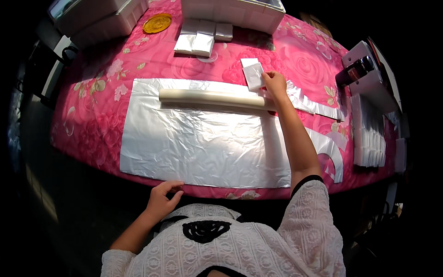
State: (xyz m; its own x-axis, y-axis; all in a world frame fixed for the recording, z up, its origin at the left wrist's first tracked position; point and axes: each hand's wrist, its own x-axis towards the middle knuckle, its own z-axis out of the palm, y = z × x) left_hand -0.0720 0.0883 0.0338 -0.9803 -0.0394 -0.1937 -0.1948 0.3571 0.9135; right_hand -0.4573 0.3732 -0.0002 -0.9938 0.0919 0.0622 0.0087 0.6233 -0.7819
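Observation:
A silvery-white plastic carrier bag [198,143] lies flat and creased across the table, its two handle loops pointing right. A cream-coloured rod [207,98], like a rolling pin or tube, rests across its far part. Beyond the bag, my right hand [275,84] pinches the right edge of a small folded white plastic square [254,75]. That square overlaps another pale folded piece [249,62]. My left hand [164,199] is at the table's near edge by the bag's lower border, fingers loosely bent and thumb apart, with nothing visible in it.
Several folded silvery squares [196,41] lie at the back near a white foam box [233,13]. Another foam box [104,21] and an amber dish [157,23] are at the back left. A dark bottle [355,71] and stacked white packs [368,131] stand right on the pink flowered tablecloth [94,120].

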